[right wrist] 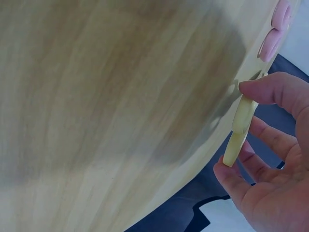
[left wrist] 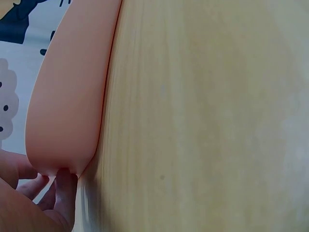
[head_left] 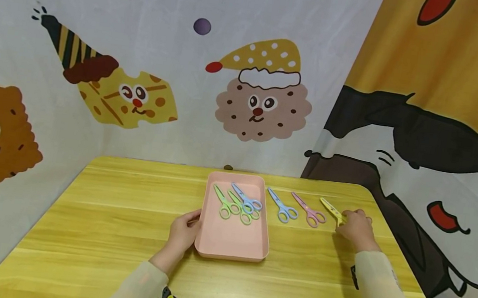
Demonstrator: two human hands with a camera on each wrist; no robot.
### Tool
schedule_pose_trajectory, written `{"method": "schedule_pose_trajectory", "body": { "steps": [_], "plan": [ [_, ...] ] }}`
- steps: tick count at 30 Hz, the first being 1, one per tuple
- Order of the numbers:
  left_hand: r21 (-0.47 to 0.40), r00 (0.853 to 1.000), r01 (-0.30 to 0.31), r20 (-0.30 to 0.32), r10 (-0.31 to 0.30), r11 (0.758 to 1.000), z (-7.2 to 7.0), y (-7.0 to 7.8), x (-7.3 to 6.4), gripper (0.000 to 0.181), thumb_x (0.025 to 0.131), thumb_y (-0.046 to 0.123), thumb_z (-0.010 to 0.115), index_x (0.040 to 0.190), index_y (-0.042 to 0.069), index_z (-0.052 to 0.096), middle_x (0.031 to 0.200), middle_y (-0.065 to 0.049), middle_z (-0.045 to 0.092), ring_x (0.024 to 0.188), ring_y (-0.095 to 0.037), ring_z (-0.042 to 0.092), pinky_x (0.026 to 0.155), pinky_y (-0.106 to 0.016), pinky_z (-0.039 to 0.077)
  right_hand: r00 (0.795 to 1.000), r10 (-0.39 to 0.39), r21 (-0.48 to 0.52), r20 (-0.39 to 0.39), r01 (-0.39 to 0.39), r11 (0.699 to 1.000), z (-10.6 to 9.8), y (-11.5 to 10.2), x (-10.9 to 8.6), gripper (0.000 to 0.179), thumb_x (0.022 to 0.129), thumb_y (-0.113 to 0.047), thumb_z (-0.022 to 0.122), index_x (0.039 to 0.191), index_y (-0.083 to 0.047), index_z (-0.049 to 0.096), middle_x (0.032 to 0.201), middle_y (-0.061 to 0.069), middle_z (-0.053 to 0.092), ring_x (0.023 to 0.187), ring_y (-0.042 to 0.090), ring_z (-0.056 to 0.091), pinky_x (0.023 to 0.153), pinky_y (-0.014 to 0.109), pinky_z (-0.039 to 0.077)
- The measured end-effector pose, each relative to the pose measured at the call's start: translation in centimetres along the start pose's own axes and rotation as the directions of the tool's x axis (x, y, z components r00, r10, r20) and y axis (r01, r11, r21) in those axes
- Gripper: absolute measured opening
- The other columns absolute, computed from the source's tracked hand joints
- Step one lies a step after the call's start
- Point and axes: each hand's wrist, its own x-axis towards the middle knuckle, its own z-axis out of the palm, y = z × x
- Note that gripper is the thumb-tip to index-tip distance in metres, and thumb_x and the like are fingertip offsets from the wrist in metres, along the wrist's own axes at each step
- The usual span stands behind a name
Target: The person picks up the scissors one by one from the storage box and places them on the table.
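The right hand (head_left: pixel 357 228) pinches yellow plastic scissors (head_left: pixel 333 209) by the handles on the wood-grain table (head_left: pixel 121 214), right of pink scissors (head_left: pixel 305 207). The left hand (head_left: pixel 182 232) rests its fingers against a pink rectangular tray (head_left: pixel 233 243) holding green and blue scissors.

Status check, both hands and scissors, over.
Right hand pinches yellow scissors. Left hand touches tray at its left side. Between yellow scissors and tray: blue scissors, pink scissors.

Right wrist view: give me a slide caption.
The right grip holds yellow scissors by the handles, pink scissors on the table nearby.
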Motion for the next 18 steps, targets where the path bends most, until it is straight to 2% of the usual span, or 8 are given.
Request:
{"method": "schedule_pose_trajectory", "body": {
  "steps": [11,18],
  "plan": [
    [0.004,1.000,0.011,0.010,-0.012,1.000,-0.03,-0.06,0.03,0.034,0.091,0.005,0.059,0.125,0.000,0.060,0.120,-0.021,0.063,0.106,-0.031,0.063,0.082,-0.033,0.057,1.000,0.027,0.000,0.013,-0.027,1.000,0.20,0.24,0.10,0.058,0.078,-0.016,0.071,0.126,0.010,0.051,0.119,0.038,0.040,0.099,0.054,0.039,0.075,0.055,0.041],
    [0.011,1.000,0.016,0.008,-0.016,1.000,-0.07,0.09,-0.06,0.034,0.091,0.005,0.059,0.125,0.000,0.060,0.120,-0.020,0.063,0.105,-0.030,0.064,0.081,-0.033,0.057,1.000,0.017,0.044,0.016,-0.018,0.999,0.68,0.54,0.26,0.060,0.080,-0.014,0.068,0.131,0.010,0.047,0.125,0.039,0.034,0.105,0.056,0.034,0.078,0.059,0.041]
  ]
}}
